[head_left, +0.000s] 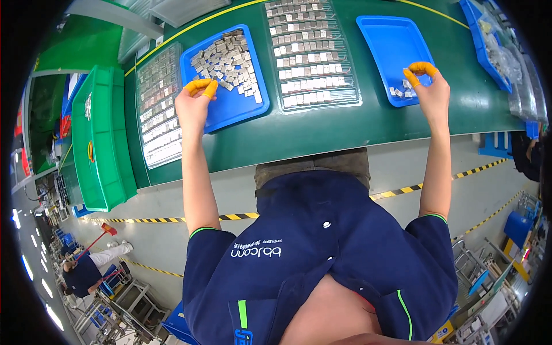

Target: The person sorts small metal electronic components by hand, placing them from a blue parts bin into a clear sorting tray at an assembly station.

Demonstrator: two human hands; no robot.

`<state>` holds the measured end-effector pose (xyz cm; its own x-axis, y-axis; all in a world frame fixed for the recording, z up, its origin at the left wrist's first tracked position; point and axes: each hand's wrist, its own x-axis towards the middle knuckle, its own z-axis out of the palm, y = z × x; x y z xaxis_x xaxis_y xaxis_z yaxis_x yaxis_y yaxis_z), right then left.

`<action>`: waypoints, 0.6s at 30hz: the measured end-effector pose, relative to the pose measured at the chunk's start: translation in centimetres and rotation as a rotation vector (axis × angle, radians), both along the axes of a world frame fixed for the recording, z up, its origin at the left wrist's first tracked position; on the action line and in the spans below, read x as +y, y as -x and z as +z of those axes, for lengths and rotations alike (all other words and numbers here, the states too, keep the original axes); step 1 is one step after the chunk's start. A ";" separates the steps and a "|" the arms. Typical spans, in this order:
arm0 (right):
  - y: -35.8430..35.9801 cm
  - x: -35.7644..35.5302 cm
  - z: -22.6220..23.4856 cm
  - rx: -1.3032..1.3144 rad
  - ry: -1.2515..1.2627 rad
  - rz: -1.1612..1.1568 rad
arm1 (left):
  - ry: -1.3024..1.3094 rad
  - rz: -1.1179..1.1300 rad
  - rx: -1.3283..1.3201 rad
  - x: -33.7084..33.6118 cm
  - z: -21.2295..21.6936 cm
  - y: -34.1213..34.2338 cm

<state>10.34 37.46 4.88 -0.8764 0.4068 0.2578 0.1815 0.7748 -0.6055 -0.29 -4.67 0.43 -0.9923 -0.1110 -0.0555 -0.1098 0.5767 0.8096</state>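
Observation:
My left hand (194,104), with yellow finger cots on its fingertips, is over the near left part of a blue tray (230,117). Its thumb and forefinger are pinched together; anything between them is too small to make out. In that tray lies a heap of small grey metal-looking pieces (227,60). On the right, my right hand (432,92), also in yellow finger cots, is above a second blue tray (391,49). Its thumb and forefinger curl toward each other, tips close, and what they hold, if anything, cannot be seen. Several small pale pieces (407,92) lie below it.
Between the trays lies a clear plastic tray (310,57) with rows of small pieces; another clear tray (158,109) is at the left. A green bin (103,144) stands left of the green table (322,129). A blue tray of plastic bags (489,43) is far right.

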 end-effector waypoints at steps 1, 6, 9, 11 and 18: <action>-0.1 -0.1 0.0 -0.006 -0.003 -0.009 | -0.314 -0.006 -0.066 0.3 0.6 -0.3; -0.8 -2.2 0.0 0.149 0.433 0.094 | -0.908 -0.045 -0.206 2.8 1.9 -1.9; -1.5 -5.1 0.9 0.120 0.659 0.161 | -0.922 -0.097 -0.211 4.0 2.7 -3.0; -1.9 -7.3 1.2 0.094 0.811 0.189 | -0.846 -0.146 -0.192 5.6 3.4 -4.0; -2.5 -13.3 0.7 0.107 1.051 0.210 | -0.962 -0.399 -0.347 11.2 4.6 -6.8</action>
